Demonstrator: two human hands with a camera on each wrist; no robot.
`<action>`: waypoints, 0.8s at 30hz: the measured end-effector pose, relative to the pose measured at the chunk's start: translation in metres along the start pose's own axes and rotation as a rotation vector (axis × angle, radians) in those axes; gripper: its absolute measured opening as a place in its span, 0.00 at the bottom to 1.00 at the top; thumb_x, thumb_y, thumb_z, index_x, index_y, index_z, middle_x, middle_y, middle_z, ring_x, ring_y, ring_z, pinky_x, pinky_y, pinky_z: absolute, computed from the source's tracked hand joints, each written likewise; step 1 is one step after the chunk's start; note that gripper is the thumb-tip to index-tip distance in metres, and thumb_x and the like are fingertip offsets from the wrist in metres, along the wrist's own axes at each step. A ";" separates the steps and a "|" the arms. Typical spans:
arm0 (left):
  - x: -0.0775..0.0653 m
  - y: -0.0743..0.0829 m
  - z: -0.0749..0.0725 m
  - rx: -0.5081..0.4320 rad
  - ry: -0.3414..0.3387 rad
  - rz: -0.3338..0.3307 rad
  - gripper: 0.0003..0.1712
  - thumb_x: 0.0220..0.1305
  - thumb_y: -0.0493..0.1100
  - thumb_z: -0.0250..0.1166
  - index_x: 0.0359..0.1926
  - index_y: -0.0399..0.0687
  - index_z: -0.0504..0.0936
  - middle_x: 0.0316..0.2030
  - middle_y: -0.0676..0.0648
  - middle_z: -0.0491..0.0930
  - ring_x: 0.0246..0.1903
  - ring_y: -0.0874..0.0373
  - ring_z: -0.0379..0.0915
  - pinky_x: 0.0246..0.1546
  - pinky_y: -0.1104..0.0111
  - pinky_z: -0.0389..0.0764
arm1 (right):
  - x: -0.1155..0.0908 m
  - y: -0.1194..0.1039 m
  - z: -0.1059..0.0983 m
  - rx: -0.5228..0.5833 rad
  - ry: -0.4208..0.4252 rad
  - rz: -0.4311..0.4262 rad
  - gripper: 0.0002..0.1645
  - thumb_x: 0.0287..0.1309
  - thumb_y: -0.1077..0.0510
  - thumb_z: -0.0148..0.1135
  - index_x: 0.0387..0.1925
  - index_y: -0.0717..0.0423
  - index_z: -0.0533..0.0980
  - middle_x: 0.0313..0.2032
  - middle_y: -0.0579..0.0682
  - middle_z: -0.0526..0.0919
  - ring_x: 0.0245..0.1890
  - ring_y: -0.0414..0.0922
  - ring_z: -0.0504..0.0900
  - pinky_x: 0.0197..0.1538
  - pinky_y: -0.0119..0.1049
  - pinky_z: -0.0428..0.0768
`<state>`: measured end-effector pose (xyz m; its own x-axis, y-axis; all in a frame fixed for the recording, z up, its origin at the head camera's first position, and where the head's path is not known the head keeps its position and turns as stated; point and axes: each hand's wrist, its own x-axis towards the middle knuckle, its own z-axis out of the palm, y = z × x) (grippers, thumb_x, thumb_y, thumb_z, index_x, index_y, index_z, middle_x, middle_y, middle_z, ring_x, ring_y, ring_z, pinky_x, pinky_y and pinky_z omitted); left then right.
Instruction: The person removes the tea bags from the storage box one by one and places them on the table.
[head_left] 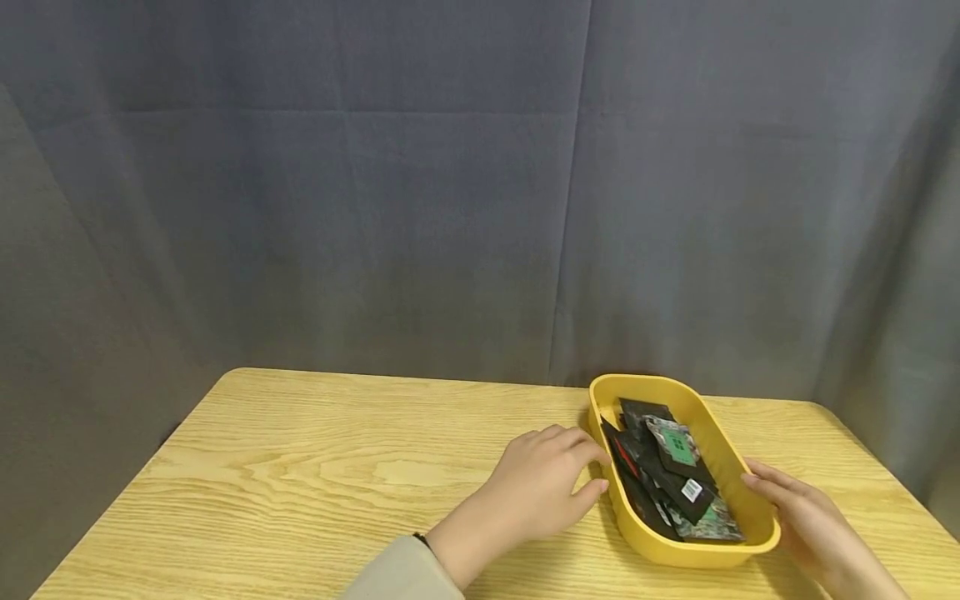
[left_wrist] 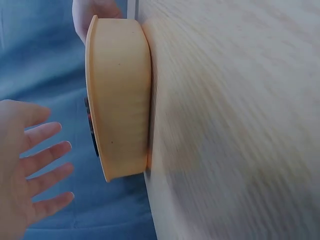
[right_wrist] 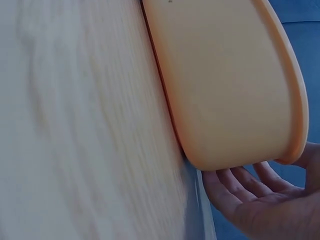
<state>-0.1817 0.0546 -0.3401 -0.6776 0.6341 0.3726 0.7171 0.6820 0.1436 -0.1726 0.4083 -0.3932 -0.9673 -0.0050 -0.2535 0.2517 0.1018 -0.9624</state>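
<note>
A yellow plastic bin (head_left: 656, 552) stands on the table at the right, holding a loose pile of flat black packets (head_left: 652, 467). One packet with a green label (head_left: 677, 446) lies on top, near a white sticker (head_left: 692, 490); a red strip shows at the left. My left hand (head_left: 551, 483) hovers by the bin's left rim, fingers spread and loosely bent. The left wrist view shows a gap between that hand (left_wrist: 35, 165) and the bin. At the opposite side my right hand (head_left: 813, 521) grips the bin, thumb at the rim, fingers (right_wrist: 240, 187) against the outer wall.
The wood-grain table (head_left: 337, 467) extends far to the left of the bin. A grey-blue curtain (head_left: 420, 208) hangs behind the table's back edge and down both sides. The bin's far end is close to that back edge.
</note>
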 end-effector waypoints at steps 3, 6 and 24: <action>0.007 0.004 0.000 0.010 -0.004 0.014 0.14 0.70 0.57 0.59 0.52 0.65 0.83 0.51 0.62 0.78 0.52 0.65 0.74 0.49 0.68 0.76 | -0.003 -0.003 0.001 -0.007 0.016 -0.025 0.18 0.74 0.55 0.51 0.62 0.46 0.70 0.43 0.38 0.80 0.44 0.35 0.81 0.46 0.38 0.82; 0.013 0.008 0.000 0.009 -0.005 0.024 0.14 0.70 0.56 0.59 0.52 0.66 0.83 0.50 0.63 0.79 0.49 0.66 0.74 0.47 0.70 0.76 | -0.005 -0.006 0.002 -0.040 0.036 -0.040 0.15 0.73 0.56 0.52 0.58 0.46 0.73 0.43 0.37 0.80 0.43 0.33 0.80 0.45 0.36 0.81; 0.058 0.016 0.015 0.109 -0.168 0.090 0.15 0.71 0.60 0.57 0.55 0.72 0.82 0.53 0.64 0.77 0.54 0.66 0.73 0.55 0.68 0.73 | -0.007 -0.006 0.004 -0.021 -0.007 -0.075 0.16 0.73 0.59 0.50 0.41 0.30 0.76 0.42 0.40 0.81 0.41 0.37 0.81 0.43 0.37 0.82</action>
<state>-0.2119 0.1080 -0.3295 -0.6356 0.7399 0.2204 0.7604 0.6493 0.0133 -0.1671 0.4038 -0.3863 -0.9832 -0.0204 -0.1812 0.1775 0.1218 -0.9766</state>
